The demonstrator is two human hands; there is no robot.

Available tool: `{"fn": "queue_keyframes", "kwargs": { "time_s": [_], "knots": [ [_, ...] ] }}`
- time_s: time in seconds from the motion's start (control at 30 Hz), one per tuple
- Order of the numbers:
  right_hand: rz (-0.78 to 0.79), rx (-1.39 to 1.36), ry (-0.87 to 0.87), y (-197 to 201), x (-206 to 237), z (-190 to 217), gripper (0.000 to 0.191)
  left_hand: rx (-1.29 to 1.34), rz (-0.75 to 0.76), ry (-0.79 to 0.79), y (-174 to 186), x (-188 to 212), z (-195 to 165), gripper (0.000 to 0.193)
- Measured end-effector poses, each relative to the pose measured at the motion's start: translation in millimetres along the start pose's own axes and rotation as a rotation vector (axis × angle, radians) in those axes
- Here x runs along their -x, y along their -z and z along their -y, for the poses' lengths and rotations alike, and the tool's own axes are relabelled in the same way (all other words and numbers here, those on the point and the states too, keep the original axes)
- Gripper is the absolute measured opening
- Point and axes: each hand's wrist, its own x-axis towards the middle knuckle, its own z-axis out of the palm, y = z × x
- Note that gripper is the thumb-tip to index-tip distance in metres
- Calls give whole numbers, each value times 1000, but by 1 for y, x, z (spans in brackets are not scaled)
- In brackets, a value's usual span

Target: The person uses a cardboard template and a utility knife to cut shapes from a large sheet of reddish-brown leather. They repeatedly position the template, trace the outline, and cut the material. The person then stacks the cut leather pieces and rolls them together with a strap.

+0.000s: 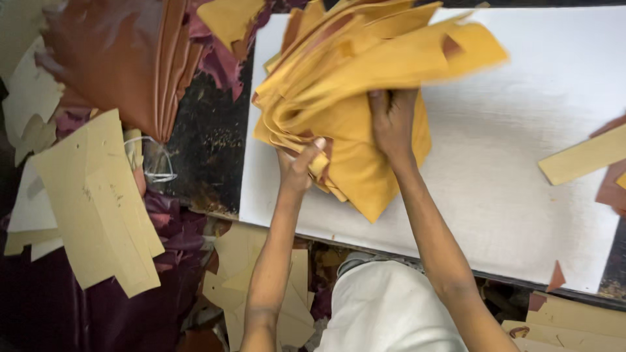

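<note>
My left hand (301, 166) is closed on the lower edge of a thick bundle of yellow leather pieces (352, 85), thumb up against the folded layers. My right hand (392, 124) grips the same bundle from the middle, fingers curled shut into the sheets, so both hands have it lifted just over the white board (521, 150) that covers the bench. The upper ends of the pieces fan out and look blurred. One corner of the bundle hangs down toward the near edge of the board.

To my right on the board lies a tan strip (583, 160) with a reddish-brown scrap (611, 189) beside it, well apart from the bundle. Off the board to my left sit a brown leather hide (124, 58), pale cardboard patterns (98, 202) and dark purple leather (163, 228). More tan cut shapes (293, 306) lie below the bench edge.
</note>
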Motion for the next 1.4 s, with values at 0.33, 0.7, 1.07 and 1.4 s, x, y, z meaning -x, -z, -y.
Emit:
{"fn": "queue_keyframes", "kwargs": {
  "time_s": [0.33,0.7,1.07,1.4],
  "knots": [
    [432,768,201,-143,44,-38,51,129,-323,301,263,8,91,45],
    [713,833,159,-239,134,38,87,-267,-836,-78,240,48,94,23],
    [768,720,-139,-214,70,66,35,-472,-646,-188,198,85,42,20],
    [221,-350,-230,3,13,183,31,-187,-145,-17,108,79,58,23]
  ]
}}
